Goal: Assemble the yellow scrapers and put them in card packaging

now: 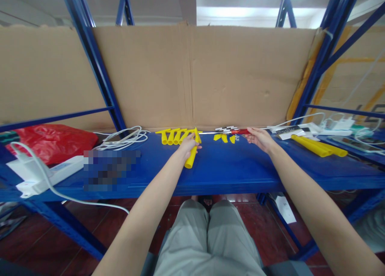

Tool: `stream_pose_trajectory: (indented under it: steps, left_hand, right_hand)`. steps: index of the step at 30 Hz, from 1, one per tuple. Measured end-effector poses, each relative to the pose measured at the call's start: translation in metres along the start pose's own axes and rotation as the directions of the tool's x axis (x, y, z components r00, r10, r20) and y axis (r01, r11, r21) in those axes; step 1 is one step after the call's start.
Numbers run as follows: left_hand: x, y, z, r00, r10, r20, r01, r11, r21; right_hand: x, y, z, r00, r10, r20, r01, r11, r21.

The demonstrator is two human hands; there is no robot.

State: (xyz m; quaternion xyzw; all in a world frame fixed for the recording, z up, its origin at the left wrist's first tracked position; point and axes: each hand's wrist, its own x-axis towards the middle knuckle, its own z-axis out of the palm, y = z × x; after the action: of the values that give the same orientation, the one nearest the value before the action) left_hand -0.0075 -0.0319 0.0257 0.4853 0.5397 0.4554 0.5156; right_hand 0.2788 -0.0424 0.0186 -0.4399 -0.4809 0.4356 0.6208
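Observation:
My left hand [190,144] is closed round a yellow tube piece [190,160], which has a crosspiece at its far end. In my right hand [259,139] is the red handle of a screwdriver [240,131]. Its metal shaft points left and reaches the top of the yellow piece; whether the tip touches it is too small to tell. Several similar yellow pieces [171,138] stand in a row left of my left hand. Between the hands lie small yellow parts [224,138] and tiny silvery bits [237,137], with black-and-white sticks [225,128] behind them.
Two yellow tubes [315,146] lie on the blue shelf [228,163] at the right, near white chargers and cables. At the left are a red plastic bag [57,143], a power strip [67,167] and coiled white cable [129,139]. Cardboard [240,75] stands behind.

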Motion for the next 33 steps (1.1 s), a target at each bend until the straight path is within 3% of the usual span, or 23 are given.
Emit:
stream_pose_trajectory:
  steps: [5,13,17,24,33]
  left_hand:
    - [0.003,-0.003,0.000,1.000,0.010,0.008,-0.010,0.999,0.036]
    - [0.002,-0.004,0.002,0.999,0.031,0.042,-0.033,0.999,0.038]
    - [0.002,-0.003,0.001,0.999,0.017,0.037,-0.018,0.999,0.039]
    - [0.003,-0.003,0.001,0.999,0.011,0.034,-0.013,0.999,0.041]
    - [0.002,-0.002,0.001,1.000,0.011,0.029,-0.012,0.999,0.032]
  right_hand:
    - [0.003,0.004,0.000,0.998,-0.041,-0.043,0.040,0.998,-0.040]
    - [0.001,-0.005,-0.006,0.997,0.037,0.068,-0.050,0.980,0.193]
    - [0.000,-0.006,-0.007,0.995,0.009,0.097,-0.033,0.969,0.244]
    - [0.003,-0.004,-0.010,0.995,-0.045,0.087,0.035,0.992,0.118]
    - [0.002,-0.002,-0.003,1.000,0.008,-0.001,-0.008,0.998,0.064]
